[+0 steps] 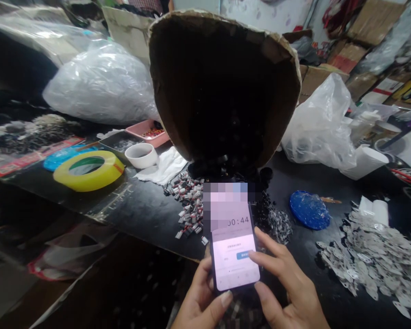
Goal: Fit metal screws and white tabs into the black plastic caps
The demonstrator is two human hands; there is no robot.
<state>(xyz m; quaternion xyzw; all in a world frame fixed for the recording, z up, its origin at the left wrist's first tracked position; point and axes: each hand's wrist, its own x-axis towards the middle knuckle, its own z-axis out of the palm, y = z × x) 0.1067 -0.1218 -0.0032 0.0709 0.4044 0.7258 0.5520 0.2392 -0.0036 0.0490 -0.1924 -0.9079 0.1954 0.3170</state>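
Observation:
My left hand [203, 297] is closed around the lower left side of a smartphone [238, 269], its thumb near the bottom edge. The lit screen shows the digits 00:44 and a blue button, and its upper part is pixelated. My right hand [287, 278] is at the phone's right side with its fingers apart. One fingertip lies over the blue button, and the thumb is by the lower right corner. Behind the phone is a pile of small white and black parts with red bits [190, 203]. Small dark and silvery parts [279, 224] lie to its right.
A large cardboard drum [154, 87] lies with its dark mouth facing me. On the black table are yellow tape [66, 176], a white roll [142, 157], a blue lid [308, 210] and many flat grey pieces [380, 251]. Plastic bags [102, 84] and a pink tray [162, 137] stand behind.

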